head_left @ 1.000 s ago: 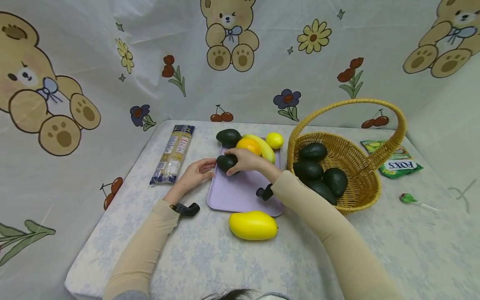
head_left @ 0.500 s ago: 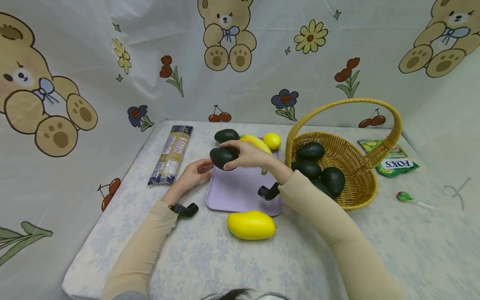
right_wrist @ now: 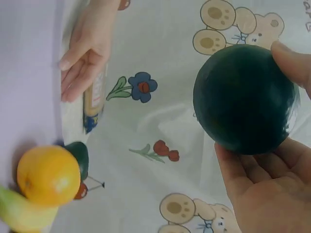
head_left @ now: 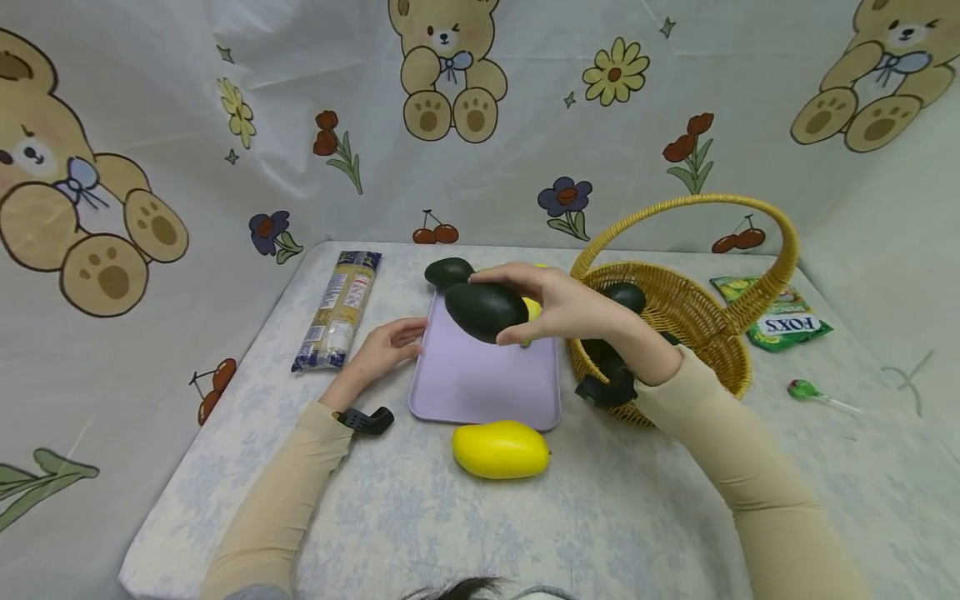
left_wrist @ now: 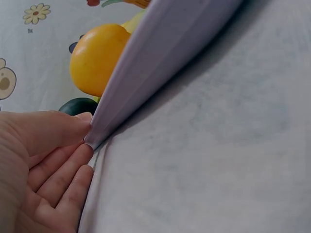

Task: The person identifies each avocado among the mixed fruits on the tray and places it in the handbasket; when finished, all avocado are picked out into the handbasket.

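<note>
My right hand [head_left: 566,304] grips a dark green avocado [head_left: 483,310] between thumb and fingers, above the lilac tray [head_left: 487,387]. The right wrist view shows the rounded end of this avocado [right_wrist: 245,99] with fingers below it. At the tray's left edge, my left hand [head_left: 384,346] rests its thumb and fingertips against the rim, as the left wrist view also shows. Another avocado [head_left: 446,272] lies at the tray's far left corner. An orange [right_wrist: 48,174] and a banana [right_wrist: 24,213] show in the right wrist view; in the head view my right hand largely hides them.
A wicker basket [head_left: 705,337] with a tall handle holds several avocados, right of the tray. A yellow mango [head_left: 501,450] lies in front of it. Left is a noodle-like packet [head_left: 337,312]; far right are a green FOX'S bag [head_left: 780,321] and a lollipop [head_left: 804,388].
My right hand has lifted the avocado off the tray and carried it rightward and toward the camera. The left hand stays at the tray's edge.
</note>
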Available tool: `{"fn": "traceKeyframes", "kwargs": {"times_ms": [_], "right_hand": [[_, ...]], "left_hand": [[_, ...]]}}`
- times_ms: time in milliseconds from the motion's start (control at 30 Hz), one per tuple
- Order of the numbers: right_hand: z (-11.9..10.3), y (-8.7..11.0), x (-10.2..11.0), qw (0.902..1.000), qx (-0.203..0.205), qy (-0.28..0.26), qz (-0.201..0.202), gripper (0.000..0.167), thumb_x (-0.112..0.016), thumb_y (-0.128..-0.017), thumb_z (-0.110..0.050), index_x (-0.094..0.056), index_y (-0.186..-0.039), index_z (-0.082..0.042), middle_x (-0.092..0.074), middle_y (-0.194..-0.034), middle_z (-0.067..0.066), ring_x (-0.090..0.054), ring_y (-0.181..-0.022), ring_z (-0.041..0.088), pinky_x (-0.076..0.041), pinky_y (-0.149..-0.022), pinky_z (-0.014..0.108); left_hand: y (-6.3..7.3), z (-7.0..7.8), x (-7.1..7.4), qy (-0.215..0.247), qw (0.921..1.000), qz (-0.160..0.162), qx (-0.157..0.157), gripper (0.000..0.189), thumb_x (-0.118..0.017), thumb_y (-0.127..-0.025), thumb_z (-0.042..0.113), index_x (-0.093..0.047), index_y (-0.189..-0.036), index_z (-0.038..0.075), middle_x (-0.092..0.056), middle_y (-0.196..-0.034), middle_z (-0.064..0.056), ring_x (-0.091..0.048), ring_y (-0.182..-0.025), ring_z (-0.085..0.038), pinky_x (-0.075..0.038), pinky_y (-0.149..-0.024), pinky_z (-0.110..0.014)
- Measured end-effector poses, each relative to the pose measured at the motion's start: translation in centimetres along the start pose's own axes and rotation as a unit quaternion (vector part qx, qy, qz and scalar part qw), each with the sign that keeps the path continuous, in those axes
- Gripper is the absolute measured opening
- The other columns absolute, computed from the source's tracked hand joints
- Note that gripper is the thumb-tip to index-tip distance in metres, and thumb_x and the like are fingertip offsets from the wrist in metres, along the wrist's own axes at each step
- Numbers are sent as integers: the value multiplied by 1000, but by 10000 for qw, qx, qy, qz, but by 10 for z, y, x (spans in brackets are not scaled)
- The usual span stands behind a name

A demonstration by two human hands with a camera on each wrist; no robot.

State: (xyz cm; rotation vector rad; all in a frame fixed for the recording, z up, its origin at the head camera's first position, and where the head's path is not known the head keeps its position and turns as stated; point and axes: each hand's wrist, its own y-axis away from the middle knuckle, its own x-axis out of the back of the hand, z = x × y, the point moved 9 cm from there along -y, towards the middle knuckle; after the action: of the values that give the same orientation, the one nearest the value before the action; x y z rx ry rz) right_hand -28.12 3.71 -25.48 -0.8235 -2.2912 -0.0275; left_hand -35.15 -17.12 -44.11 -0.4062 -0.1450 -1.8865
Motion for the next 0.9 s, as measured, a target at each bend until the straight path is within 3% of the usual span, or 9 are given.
{"fn": "traceKeyframes", "kwargs": {"times_ms": [200, 433, 500, 667, 733, 900], "right_hand": [[-1, 48, 22, 9972, -392, 635, 90, 69, -79, -79, -22, -46, -140, -21, -45, -140, -1, -51, -111, 18, -47, -92, 40], [12, 107, 57, 9941, -727, 516, 613, 70, -77, -79, -7, -46, -140, -18, -46, -135, 2, -54, -106, 17, -51, -87, 23], [20, 121, 67, 9916, -803, 595, 822, 69, -77, -79, -5, -46, -140, -17, -48, -133, 2, -54, -100, 15, -51, -79, 18], [59, 153, 93, 9756, -1618, 571, 1372, 67, -73, -84, -10, -42, -142, -22, -48, -132, -1, -54, -101, 10, -48, -75, 15], [78, 164, 101, 9683, -1925, 391, 1541, 66, -70, -87, -11, -39, -144, -21, -46, -134, 0, -53, -108, 9, -48, -81, 14], [114, 186, 114, 9558, -2310, 292, 1797, 65, -67, -89, -14, -36, -146, -18, -46, -135, 4, -54, -106, 8, -49, -80, 14]], "left_hand": [[1, -1, 2, 43, 9999, 85, 60, 49, -64, -87, -3, -49, -134, -3, -51, -133, -20, -49, -122, -31, -42, -102, -34], [1, 0, 1, 56, 10000, 62, 21, 49, -64, -87, -3, -48, -134, -4, -52, -133, -20, -49, -122, -31, -42, -101, -33], [1, 1, 1, 71, 10000, 56, 8, 49, -64, -87, -3, -48, -134, -4, -51, -133, -20, -49, -122, -32, -42, -101, -33], [1, 2, 2, 113, 9999, 45, -27, 49, -63, -88, -3, -47, -134, -5, -50, -134, -21, -48, -123, -33, -42, -102, -33], [1, 2, 1, 138, 9999, 54, 17, 49, -63, -88, -2, -48, -134, -4, -50, -134, -20, -48, -123, -32, -42, -101, -32], [0, 0, -1, 194, 9998, 11, 81, 49, -63, -88, -2, -47, -135, -5, -50, -135, -20, -47, -124, -32, -42, -101, -32]]}}
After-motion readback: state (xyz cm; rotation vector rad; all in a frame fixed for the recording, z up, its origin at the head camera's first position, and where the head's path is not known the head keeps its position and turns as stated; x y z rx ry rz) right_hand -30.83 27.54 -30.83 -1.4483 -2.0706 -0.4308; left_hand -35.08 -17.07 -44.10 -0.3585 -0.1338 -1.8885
